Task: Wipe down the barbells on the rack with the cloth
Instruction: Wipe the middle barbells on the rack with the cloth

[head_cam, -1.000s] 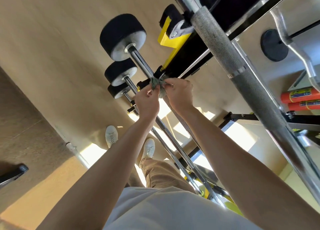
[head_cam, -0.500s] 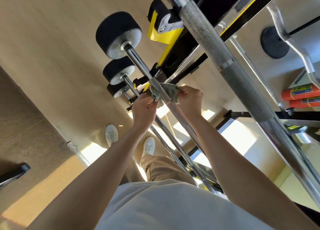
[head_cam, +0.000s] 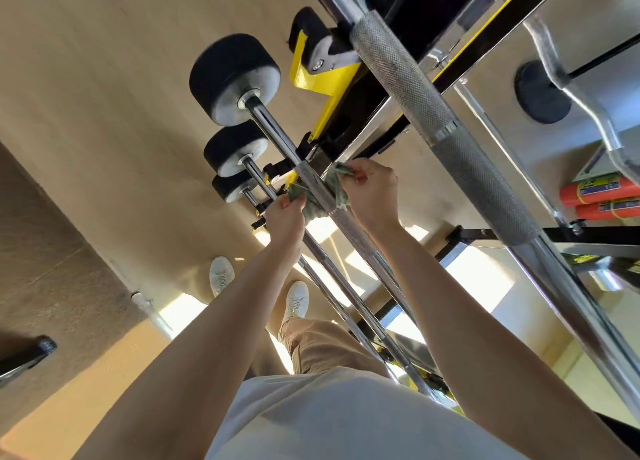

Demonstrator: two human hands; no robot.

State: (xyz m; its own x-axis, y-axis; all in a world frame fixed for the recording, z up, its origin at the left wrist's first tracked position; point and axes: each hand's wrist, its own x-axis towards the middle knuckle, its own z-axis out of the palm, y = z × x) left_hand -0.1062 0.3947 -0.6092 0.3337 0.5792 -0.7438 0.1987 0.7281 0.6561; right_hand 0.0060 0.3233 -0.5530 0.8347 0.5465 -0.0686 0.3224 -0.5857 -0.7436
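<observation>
A black-and-yellow steel rack [head_cam: 349,85] carries stacked chrome barbells with black round end weights [head_cam: 235,78]. Looped under the second bar's knurled grip is a green patterned cloth [head_cam: 334,191], pinched shut at either end by the right hand [head_cam: 372,196] and the left hand [head_cam: 285,219].

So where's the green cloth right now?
In the head view the cloth is mid-frame, looped under the second barbell, its ends pinched by the left hand and right hand, just below the black-and-yellow rack.
</observation>
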